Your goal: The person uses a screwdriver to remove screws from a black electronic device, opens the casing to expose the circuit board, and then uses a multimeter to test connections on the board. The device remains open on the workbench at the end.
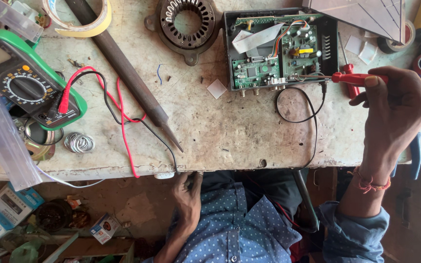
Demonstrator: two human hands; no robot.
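My right hand (pixel 395 112) grips a red test probe (pixel 354 78). Its tip touches the near right edge of a green circuit board (pixel 269 63), which lies in an open black case (pixel 330 48). A green multimeter (pixel 23 78) sits at the far left. Its red lead (pixel 123 122) and black lead (pixel 157 136) trail across the bench. My left hand (pixel 188 195) is below the bench's front edge, fingers curled where the black lead drops out of sight. What it holds is hidden.
A long metal file (pixel 127 73) lies diagonally across the bench. A tape roll (pixel 81 24) and a round motor stator (pixel 187 24) sit at the back. A coil of solder wire (pixel 79 142) rests near the meter, and a black wire loop (pixel 298 104) lies by the case.
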